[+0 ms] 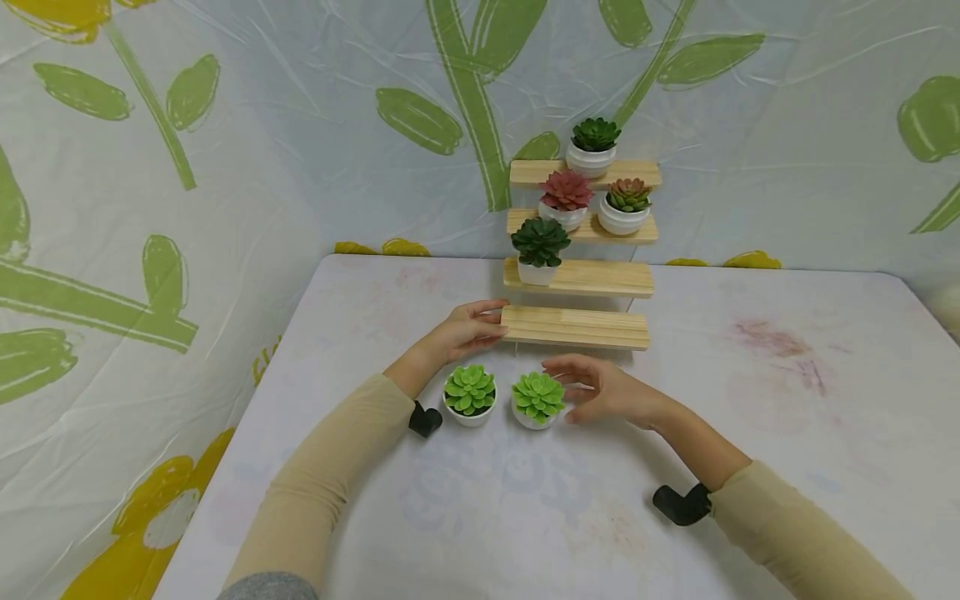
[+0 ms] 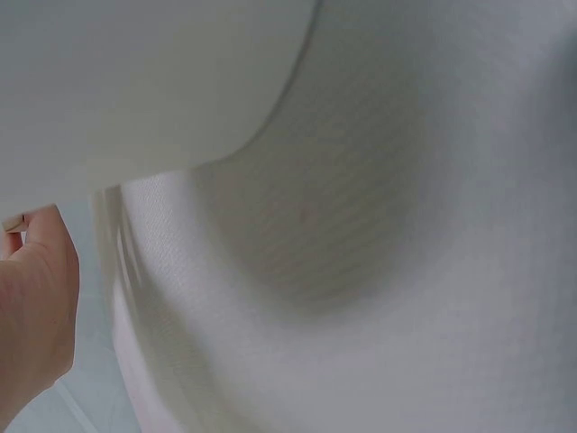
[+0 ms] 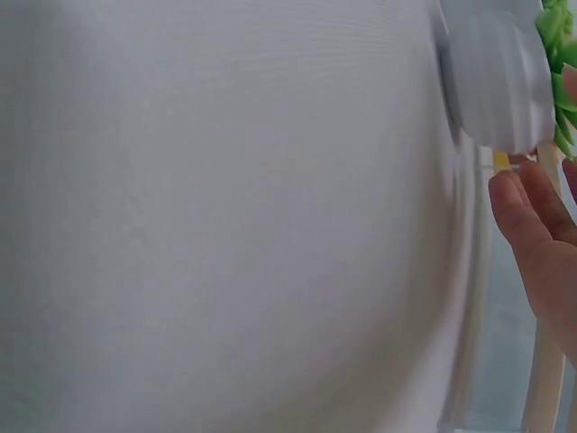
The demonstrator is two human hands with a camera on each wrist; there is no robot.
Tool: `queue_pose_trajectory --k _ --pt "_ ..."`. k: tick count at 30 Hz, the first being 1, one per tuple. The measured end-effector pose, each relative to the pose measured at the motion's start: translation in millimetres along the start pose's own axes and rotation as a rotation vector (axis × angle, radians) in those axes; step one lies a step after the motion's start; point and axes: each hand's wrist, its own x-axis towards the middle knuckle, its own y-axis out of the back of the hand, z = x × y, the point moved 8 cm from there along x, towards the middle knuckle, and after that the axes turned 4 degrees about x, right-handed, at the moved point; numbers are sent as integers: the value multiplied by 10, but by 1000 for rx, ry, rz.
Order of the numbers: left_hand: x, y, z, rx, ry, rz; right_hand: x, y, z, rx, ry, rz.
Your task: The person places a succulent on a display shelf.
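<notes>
At the left end of the lowest wooden shelf board (image 1: 575, 327), my left hand (image 1: 468, 331) grips the edge. Its wrist view shows only part of that hand (image 2: 38, 302), at the left border. My right hand (image 1: 611, 392) stands beside a bright green succulent (image 1: 537, 396) in a white pot (image 3: 500, 81), fingers spread and gently bent around its right side. In the right wrist view the thumb and fingers (image 3: 514, 212) are apart, close by the pot. A second bright green succulent (image 1: 470, 390) in a white pot stands to the left, in front of my left wrist.
Higher up the stepped stand are a dark green succulent (image 1: 540, 242), a red one (image 1: 567, 192), a green-and-red one (image 1: 628, 196) and another green one (image 1: 596, 135), all in white pots. A patterned curtain (image 1: 300, 125) hangs behind the white table (image 1: 787, 400).
</notes>
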Motion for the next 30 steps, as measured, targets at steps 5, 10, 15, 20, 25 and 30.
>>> queue_pose_trajectory --k 5,10,15,20,25,30 --pt "17 -1 -13 -10 -1 -7 28 -61 59 -52 -19 -5" --pt "17 -1 -16 -3 -1 -4 56 -106 72 -57 0 3" --pt "-9 -12 2 -4 -8 -10 91 -143 71 -51 19 1" --pt "-20 -24 7 -11 -11 -27 128 -169 63 -41 31 2" --pt "-24 -26 6 -15 -10 -32 137 -171 69 -47 22 17" --pt "-22 -22 8 -20 -12 -30 135 -162 84 -47 9 31"
